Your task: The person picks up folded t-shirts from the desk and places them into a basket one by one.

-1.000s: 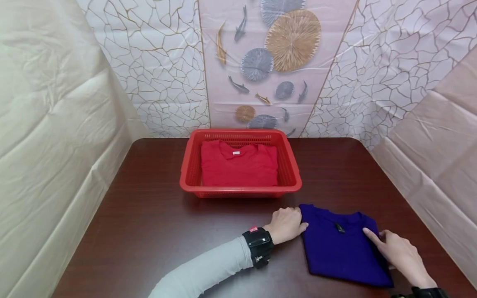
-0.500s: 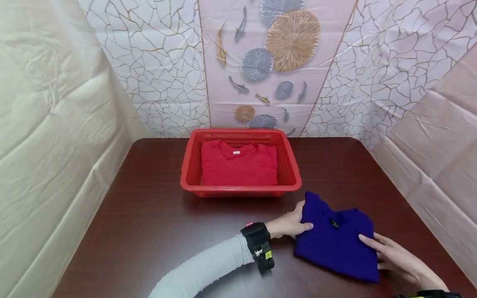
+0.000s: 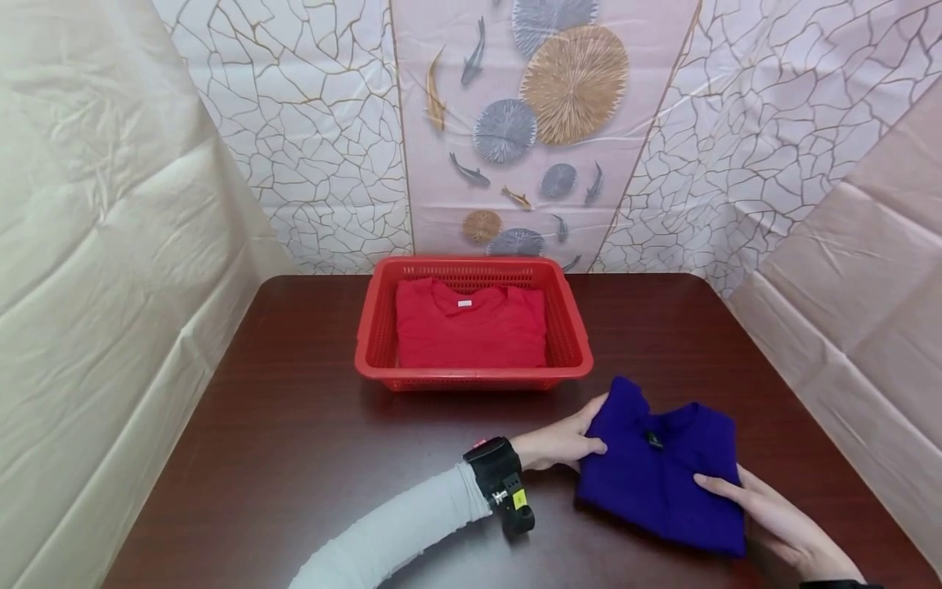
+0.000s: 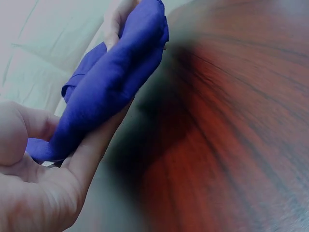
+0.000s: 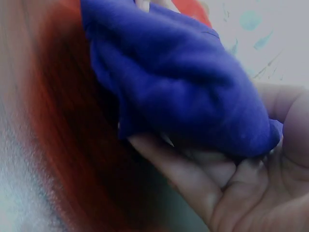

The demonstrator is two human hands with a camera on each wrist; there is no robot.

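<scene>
A folded blue-purple T-shirt [image 3: 662, 474], its dark neck label showing, is held up off the table between both hands. My left hand [image 3: 562, 440] grips its left edge, thumb on top and fingers underneath; the left wrist view shows the shirt [image 4: 106, 82] pinched between them. On the opposite edge my right hand [image 3: 780, 519] holds it the same way, with its fingers [image 5: 178, 174] under the cloth in the right wrist view. Behind and to the left, a folded red T-shirt [image 3: 471, 331] lies in a red plastic basket [image 3: 474, 374].
The dark brown wooden table [image 3: 294, 425] carries the basket near its back edge. Cream cloth [image 3: 110, 286] hangs along the left side, and a patterned sheet [image 3: 324, 139] covers the back. More pale cloth [image 3: 861, 278] borders the right side.
Both hands have slid under the blue-purple T-shirt's edges and lifted it off the table. It has tilted and shifted slightly left. The basket and red T-shirt stay put.
</scene>
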